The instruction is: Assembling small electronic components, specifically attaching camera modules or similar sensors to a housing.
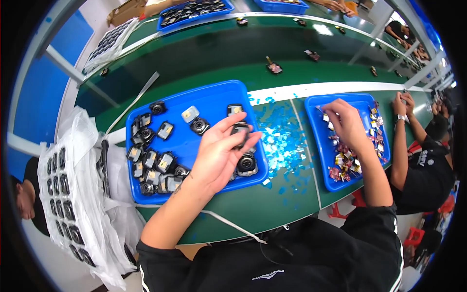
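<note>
My left hand (219,153) is over the right side of a blue tray (214,95) and grips a small black camera module (240,129) between thumb and fingers. Several more black modules (155,163) lie loose in that tray, mostly at its left. My right hand (344,121) reaches into a second blue tray (316,146) to the right. Its fingers are pinched over a heap of small shiny parts (346,163); what they hold is too small to see.
Blue film scraps (282,141) litter the green belt (219,58) between the trays. White bagged racks of modules (65,194) hang at my left. A co-worker's arms (404,131) work at the right. More blue trays (194,12) stand across the belt.
</note>
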The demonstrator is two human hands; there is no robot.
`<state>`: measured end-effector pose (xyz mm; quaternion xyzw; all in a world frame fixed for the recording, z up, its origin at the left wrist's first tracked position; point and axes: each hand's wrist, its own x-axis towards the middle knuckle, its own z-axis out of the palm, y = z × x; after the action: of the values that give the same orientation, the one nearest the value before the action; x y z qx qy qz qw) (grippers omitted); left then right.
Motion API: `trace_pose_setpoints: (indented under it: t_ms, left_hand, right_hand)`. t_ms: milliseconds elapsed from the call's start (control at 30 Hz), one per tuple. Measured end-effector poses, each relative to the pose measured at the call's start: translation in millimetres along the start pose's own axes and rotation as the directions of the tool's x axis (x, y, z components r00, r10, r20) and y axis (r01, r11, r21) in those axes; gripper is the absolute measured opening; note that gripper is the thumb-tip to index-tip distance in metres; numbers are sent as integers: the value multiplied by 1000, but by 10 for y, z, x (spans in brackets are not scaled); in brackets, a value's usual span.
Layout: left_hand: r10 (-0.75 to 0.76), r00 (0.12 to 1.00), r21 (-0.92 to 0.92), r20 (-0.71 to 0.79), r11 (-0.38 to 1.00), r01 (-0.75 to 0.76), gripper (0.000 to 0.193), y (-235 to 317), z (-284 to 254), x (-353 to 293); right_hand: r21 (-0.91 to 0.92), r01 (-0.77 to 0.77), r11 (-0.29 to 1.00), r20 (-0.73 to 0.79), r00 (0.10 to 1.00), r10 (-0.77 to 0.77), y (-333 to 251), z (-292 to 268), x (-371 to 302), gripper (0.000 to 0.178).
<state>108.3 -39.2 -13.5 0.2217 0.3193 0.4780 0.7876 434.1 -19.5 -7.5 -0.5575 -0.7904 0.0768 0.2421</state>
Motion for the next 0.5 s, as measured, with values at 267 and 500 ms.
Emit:
trace_pose_setpoints:
  t_ms: [267,500]
  left_hand:
    - [-10,995,169,-104,985,27,17,-37,-54,-80]
    - [63,943,659,326,701,-274,20,-118,216,-223]
  right_hand:
    - [608,-109,786,-112,969,221,-1055,-181,-297,14]
    - [813,-177,555,86,979,186,-1352,97,-202,8]
